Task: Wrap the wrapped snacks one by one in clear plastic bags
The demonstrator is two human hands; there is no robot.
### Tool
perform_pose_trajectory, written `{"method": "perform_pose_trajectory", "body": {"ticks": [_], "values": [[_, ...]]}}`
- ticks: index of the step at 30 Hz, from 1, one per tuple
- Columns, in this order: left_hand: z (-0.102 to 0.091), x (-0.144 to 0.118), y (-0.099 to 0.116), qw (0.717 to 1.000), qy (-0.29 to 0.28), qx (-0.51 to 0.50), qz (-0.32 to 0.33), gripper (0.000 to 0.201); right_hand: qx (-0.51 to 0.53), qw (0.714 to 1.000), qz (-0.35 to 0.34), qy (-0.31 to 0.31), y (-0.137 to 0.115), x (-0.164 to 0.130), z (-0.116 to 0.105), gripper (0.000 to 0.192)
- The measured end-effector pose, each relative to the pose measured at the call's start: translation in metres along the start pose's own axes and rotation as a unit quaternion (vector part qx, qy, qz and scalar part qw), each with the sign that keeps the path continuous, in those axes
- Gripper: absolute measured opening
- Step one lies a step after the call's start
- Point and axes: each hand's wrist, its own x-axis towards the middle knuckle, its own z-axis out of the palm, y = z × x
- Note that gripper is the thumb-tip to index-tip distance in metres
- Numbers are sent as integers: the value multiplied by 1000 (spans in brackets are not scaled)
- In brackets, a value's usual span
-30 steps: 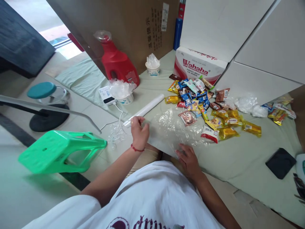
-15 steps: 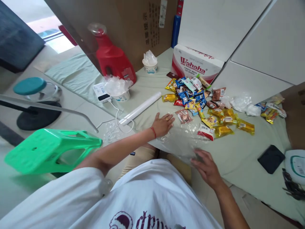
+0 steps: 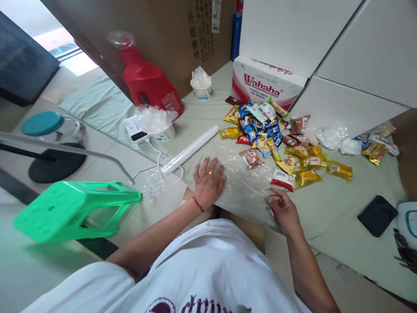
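Pale green cloth (image 3: 332,217), lightly creased, covers the surface, which runs from far left to near right. Pale floor tiles (image 3: 107,150) show at left, a large brown cardboard panel (image 3: 156,26) stands at the far side, and white panels (image 3: 283,34) rise at far right.

One clear plastic sheet (image 3: 243,187) lies along the near edge, in the middle, between the person's two hands. The left hand (image 3: 208,184) rests palm down at its left end, fingers spread wide; it wears one ring and one red cord bracelet (image 3: 198,204). The right hand (image 3: 286,215) is at the sheet's right end, fingers narrow and curled; whether they pinch the plastic I cannot tell.

Counted out: one white roll (image 3: 190,150), left of the sheet; two paper cups (image 3: 202,93), both with crumpled clear plastic on top; one red jug (image 3: 151,84), far left; one red-and-white carton (image 3: 265,82), far side. Before the carton is one heap of snack packets (image 3: 257,126), too jumbled to count, with at least four yellow packets (image 3: 339,169) at its right and one red-and-white packet (image 3: 282,179) at its near side. One green stool (image 3: 65,211) lies tipped over at left; one black square item (image 3: 378,216) lies near right.
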Motion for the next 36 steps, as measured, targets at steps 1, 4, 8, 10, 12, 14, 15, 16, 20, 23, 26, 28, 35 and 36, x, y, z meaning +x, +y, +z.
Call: {"method": "perform_pose_trajectory", "body": {"ticks": [1,4,8,10,12,14,15,16,20,23,26,28,35,36], "values": [[-1,6,1,1000,-8,-10,28,44,-30,999,-25,-17,0,0,-2,68],[6,26,-1,993,-61,-40,97,46,-138,987,-64,-51,-4,0,-20,54],[30,34,-8,993,-73,-15,93,52,-265,948,-138,105,-23,22,-35,58],[37,29,-11,993,-65,14,96,56,-317,915,-189,161,-34,43,-28,65],[39,24,-14,993,-58,44,97,59,-367,891,-224,147,-43,68,-16,65],[36,23,-16,992,-50,62,97,58,-407,875,-235,113,-52,92,-6,47],[34,24,-16,992,-45,65,97,56,-423,868,-238,104,-58,102,-4,38],[32,26,-15,993,-39,65,96,54,-437,861,-241,98,-65,112,-5,34],[28,40,-11,994,-12,63,86,47,-522,826,-199,80,-105,144,-21,34],[34,49,-9,993,4,65,101,43,-595,787,-149,69,-129,160,-19,39],[43,53,-13,989,-2,64,130,44,-628,761,-160,14,-133,170,2,52],[46,54,-17,988,-22,65,136,49,-640,753,-155,-3,-126,171,15,51],[43,52,-28,990,-50,68,116,56,-638,763,-80,73,-108,177,-30,41],[43,51,-29,990,-51,68,116,56,-625,771,-86,83,-111,182,-42,40]]}}
